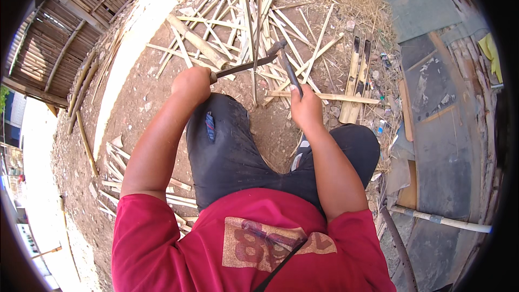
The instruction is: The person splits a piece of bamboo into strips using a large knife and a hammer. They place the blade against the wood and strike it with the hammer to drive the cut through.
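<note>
Blade gripped in left hand, fingers wrapped shut round its handle end, metal running right and a bit far. Right hand also closed, clamped round the dark handle of a hammer; its head sits at the far end, right by the blade's right tip, cannot tell if metal touches metal. Long bamboo strips stand roughly upright, crossing the blade along its length; cannot tell whether it sits in a split or just against them. Writing: red shirt has a tan printed panel with large dark-red characters, partly covered by a black strap; small blue patterned patch on the left leg of the dark trousers, too small to make out. Pose: both arms reach forward, left forearm angled far and right, left hand just beside the left knee; right forearm angled far and left, right hand far of the right knee, hammer tilted left toward the blade. Knees bent and spread, low posture. Around: loose split pieces scattered on the dirt ground at far centre, thicker pale pole lying at far left, dark sheets along the right.
</note>
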{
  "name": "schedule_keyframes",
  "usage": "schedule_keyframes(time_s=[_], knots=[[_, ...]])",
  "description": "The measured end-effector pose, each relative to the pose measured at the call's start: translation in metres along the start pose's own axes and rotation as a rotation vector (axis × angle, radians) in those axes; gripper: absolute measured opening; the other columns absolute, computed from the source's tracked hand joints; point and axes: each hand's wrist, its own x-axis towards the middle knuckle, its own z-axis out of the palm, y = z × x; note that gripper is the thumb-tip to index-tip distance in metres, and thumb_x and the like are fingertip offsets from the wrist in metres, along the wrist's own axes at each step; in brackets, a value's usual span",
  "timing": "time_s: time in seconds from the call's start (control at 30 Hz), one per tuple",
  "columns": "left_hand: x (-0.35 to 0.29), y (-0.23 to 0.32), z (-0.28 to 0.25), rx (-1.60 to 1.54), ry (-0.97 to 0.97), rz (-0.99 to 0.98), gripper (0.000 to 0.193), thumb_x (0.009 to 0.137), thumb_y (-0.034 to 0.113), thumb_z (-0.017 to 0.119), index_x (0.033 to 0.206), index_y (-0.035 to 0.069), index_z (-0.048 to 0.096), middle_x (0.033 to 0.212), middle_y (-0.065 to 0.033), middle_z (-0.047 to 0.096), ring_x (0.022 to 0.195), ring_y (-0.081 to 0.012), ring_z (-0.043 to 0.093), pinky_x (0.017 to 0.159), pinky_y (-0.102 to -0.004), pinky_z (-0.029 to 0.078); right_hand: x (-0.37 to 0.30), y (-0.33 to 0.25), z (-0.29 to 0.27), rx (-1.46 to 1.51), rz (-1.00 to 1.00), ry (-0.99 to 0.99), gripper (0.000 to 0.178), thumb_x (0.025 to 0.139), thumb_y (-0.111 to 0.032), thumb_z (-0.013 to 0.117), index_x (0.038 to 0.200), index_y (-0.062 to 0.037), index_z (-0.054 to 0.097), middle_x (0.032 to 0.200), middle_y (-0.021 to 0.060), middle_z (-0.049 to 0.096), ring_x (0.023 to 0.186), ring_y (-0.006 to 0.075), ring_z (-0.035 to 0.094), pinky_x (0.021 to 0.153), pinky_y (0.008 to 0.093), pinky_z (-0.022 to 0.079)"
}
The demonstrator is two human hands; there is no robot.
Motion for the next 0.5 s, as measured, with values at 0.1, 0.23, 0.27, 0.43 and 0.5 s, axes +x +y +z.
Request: schedule_keyframes(time_s=[0.1, 0.23, 0.27, 0.43, 0.5], knots=[[0.001, -0.002, 0.002, -0.015, 0.013, 0.032, 0.023, 0.093, 0.012, 0.061, 0.113, 0.013, 0.073, 0.107, -0.0173, 0.074, 0.103, -0.0352, 0.072, 0.089, -0.0463, 0.057, 0.007, -0.022, -0.025, 0.182, -0.105, 0.117, 0.035, 0.106, -0.035, 0.054, 0.105, -0.0011, 0.064, 0.074, 0.0202, 0.068, 0.070, 0.0418, 0.068, 0.064, 0.0487, 0.050], [0.005, -0.009, 0.009, 0.022, 0.001, 0.023, 0.023, 0.093, 0.011, 0.060, 0.113, 0.011, 0.072, 0.105, -0.0187, 0.074, 0.101, -0.0362, 0.072, 0.088, -0.0471, 0.056, 0.010, -0.050, -0.041, 0.350, -0.142, 0.250, 0.033, 0.107, -0.033, 0.054, 0.109, -0.0010, 0.064, 0.073, 0.0181, 0.066, 0.066, 0.0345, 0.068, 0.062, 0.0447, 0.050], [0.005, -0.008, 0.008, 0.017, 0.003, 0.026, 0.024, 0.093, 0.011, 0.060, 0.113, 0.011, 0.073, 0.105, -0.0186, 0.074, 0.101, -0.0361, 0.072, 0.088, -0.0470, 0.057, 0.008, -0.046, -0.034, 0.368, -0.149, 0.271, 0.033, 0.107, -0.033, 0.054, 0.109, -0.0011, 0.064, 0.074, 0.0187, 0.067, 0.067, 0.0362, 0.068, 0.062, 0.0451, 0.050], [0.009, -0.002, 0.006, 0.061, -0.023, 0.034, 0.025, 0.094, 0.012, 0.059, 0.114, 0.012, 0.073, 0.106, -0.0183, 0.074, 0.101, -0.0361, 0.072, 0.088, -0.0472, 0.057, -0.001, 0.017, 0.023, 0.014, 0.073, -0.066, 0.033, 0.105, -0.034, 0.056, 0.106, -0.0014, 0.064, 0.082, 0.0256, 0.069, 0.078, 0.0483, 0.067, 0.069, 0.0517, 0.051], [0.004, -0.005, 0.005, 0.042, -0.009, 0.030, 0.026, 0.094, 0.012, 0.059, 0.115, 0.013, 0.073, 0.107, -0.0179, 0.074, 0.102, -0.0360, 0.072, 0.089, -0.0473, 0.057, -0.001, -0.009, 0.003, 0.073, 0.036, 0.016, 0.034, 0.104, -0.035, 0.057, 0.104, -0.0019, 0.065, 0.083, 0.0254, 0.070, 0.081, 0.0473, 0.068, 0.071, 0.0526, 0.051]])
